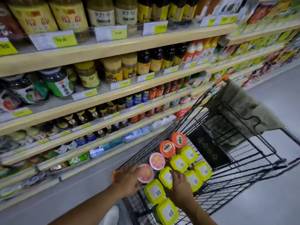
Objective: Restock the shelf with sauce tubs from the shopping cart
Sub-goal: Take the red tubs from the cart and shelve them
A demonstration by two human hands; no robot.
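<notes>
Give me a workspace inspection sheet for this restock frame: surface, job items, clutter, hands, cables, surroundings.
Surface: black wire shopping cart, standing beside the shelves.
Job's things: seven yellow-lidded tubs upright in the cart; four round tubs in a row along its shelf-side wall.
Clutter: grey-green cloth draped over the cart's far end.
Hands: left hand grips the nearest round tub; right hand has fingers on a yellow lid, grip unclear.
Cables: nothing seen.
Surroundings: shelves stocked with jars and bottles, yellow price tags; grey floor.
</notes>
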